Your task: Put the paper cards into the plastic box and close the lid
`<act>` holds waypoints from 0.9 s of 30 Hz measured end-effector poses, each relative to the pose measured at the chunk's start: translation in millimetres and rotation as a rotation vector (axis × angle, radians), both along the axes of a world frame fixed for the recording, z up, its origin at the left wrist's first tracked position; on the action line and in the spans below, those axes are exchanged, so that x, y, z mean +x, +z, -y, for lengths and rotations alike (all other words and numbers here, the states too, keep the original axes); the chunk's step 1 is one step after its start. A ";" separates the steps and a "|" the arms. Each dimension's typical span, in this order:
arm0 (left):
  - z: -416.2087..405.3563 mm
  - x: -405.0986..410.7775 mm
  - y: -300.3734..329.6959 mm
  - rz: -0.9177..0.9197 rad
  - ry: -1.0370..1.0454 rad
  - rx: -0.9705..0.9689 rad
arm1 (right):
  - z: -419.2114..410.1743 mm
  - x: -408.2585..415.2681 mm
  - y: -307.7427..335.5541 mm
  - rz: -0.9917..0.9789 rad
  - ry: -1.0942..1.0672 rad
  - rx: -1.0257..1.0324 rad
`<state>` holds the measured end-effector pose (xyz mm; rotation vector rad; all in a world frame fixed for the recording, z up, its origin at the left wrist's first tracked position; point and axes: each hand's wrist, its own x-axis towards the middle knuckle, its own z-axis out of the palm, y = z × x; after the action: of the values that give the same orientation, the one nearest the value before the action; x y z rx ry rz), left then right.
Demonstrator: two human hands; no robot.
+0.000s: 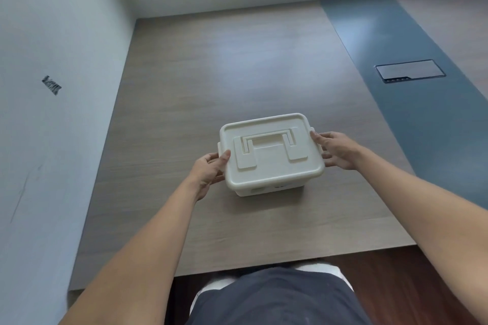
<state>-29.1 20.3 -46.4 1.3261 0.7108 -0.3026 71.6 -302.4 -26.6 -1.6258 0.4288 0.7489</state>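
1. Pale walls and a window close in a wood-grain bench [211, 74] with a dark blue strip along its right side and a flush black cable hatch [410, 71] set in that strip
2. Near the front edge of the bench, about midway across, sits the cream plastic box [272, 155]; its lid [269, 149] is on, with the carry handle [270, 144] folded flat on top
3. No paper cards are in sight; whether they are inside cannot be told
4. Left hand [208, 170] cups the box's left end, fingers [224, 157] loosely curled, thumb on the lid rim by the side latch
5. Right hand [336, 150] rests against the right end, fingers [317, 137] spread and touching the rim at the other latch
6. Judged by looks, the box is light, rigid, smooth and somewhat slippery, not fragile; the two end latches are the places to press, and the top handle suits lifting
7. Both latches appear to need firm, even pressure, or the lid may sit crooked
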 end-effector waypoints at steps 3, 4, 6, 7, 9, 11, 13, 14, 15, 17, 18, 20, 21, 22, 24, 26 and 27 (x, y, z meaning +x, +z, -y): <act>-7.0 3.8 0.2 0.000 -0.001 0.016 | -2.9 0.4 -2.3 -0.016 0.015 0.055; -6.9 4.1 -0.7 -0.001 0.009 0.010 | -3.5 0.4 -3.7 -0.011 0.021 0.063; -3.6 3.4 -1.5 -0.004 0.064 0.003 | -3.1 -0.1 -8.3 -0.001 0.013 0.094; -1.9 2.5 -1.0 0.007 0.101 0.009 | -3.5 -0.8 -10.8 0.027 -0.014 0.111; 2.5 -0.6 0.2 0.078 0.137 0.076 | -5.0 -3.7 -15.9 0.163 -0.078 0.116; 7.9 -2.6 2.4 0.142 0.121 0.207 | -7.9 -7.3 -18.4 0.325 -0.114 0.014; 12.6 -4.5 2.7 0.179 0.095 0.342 | -12.3 -13.1 -19.1 0.467 -0.063 -0.164; 14.3 -5.0 2.6 0.193 0.080 0.401 | -15.5 -15.3 -20.1 0.537 -0.021 -0.259; 17.5 -6.5 3.4 0.209 0.068 0.463 | -17.3 -17.3 -22.9 0.597 0.020 -0.356; 20.2 -7.0 2.2 0.219 0.053 0.604 | -23.6 -20.2 -23.2 0.646 0.047 -0.500; 21.7 -7.2 1.7 0.218 0.044 0.680 | -26.3 -22.1 -21.5 0.656 0.047 -0.557; 21.4 -5.7 -2.3 0.195 0.002 0.804 | -30.5 -23.5 -21.7 0.707 0.076 -0.641; 20.1 -4.5 -5.5 0.189 -0.011 0.838 | -31.0 -23.4 -21.8 0.743 0.101 -0.675; 20.0 -4.0 -4.4 0.164 -0.035 0.859 | -29.9 -22.5 -21.1 0.761 0.134 -0.696; 20.3 -4.2 -2.3 0.153 -0.052 0.881 | -26.9 -19.7 -19.2 0.745 0.164 -0.666; 22.7 -10.4 4.0 0.139 -0.013 0.846 | -22.3 -22.7 -16.5 0.692 0.150 -0.564; 20.9 -15.4 -0.7 0.151 0.016 0.850 | -17.5 -26.8 -18.2 0.679 0.118 -0.517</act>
<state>-44.5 -0.6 -47.1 2.1169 0.7487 0.1433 44.8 -284.9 -44.8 -2.2780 0.0250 0.1277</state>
